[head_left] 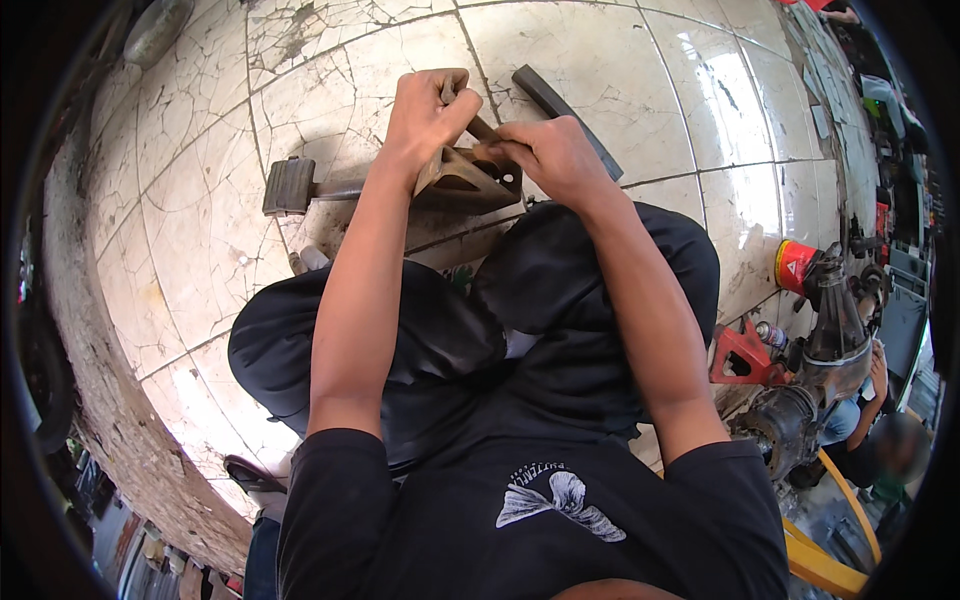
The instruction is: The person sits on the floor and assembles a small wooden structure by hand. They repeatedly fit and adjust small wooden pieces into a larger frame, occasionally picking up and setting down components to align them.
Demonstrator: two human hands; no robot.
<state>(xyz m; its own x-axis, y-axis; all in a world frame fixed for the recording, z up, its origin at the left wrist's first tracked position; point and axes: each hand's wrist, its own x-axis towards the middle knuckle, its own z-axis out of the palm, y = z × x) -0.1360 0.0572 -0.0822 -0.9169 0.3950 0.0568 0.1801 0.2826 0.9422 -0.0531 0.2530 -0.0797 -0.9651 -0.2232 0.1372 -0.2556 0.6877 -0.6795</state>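
Note:
My left hand [428,118] is closed round a short brown metal bar [482,130], which slants down to the right. At the bar's lower end, my right hand [560,160] has its fingers bent and pressed together. Just under both hands a rusty, wedge-shaped metal bracket [465,178] with round holes rests in front of my knees; my left wrist hides part of it. A hammer lies on the floor to the left, its blocky head [288,187] showing and its handle [338,189] running behind my left forearm.
A dark flat metal strip [565,118] lies beyond my right hand on the cracked tile floor [360,70]. To the right stand a red can [795,266], a red stand [742,354] and a greasy axle housing [790,425]. Another person [880,430] is at the far right.

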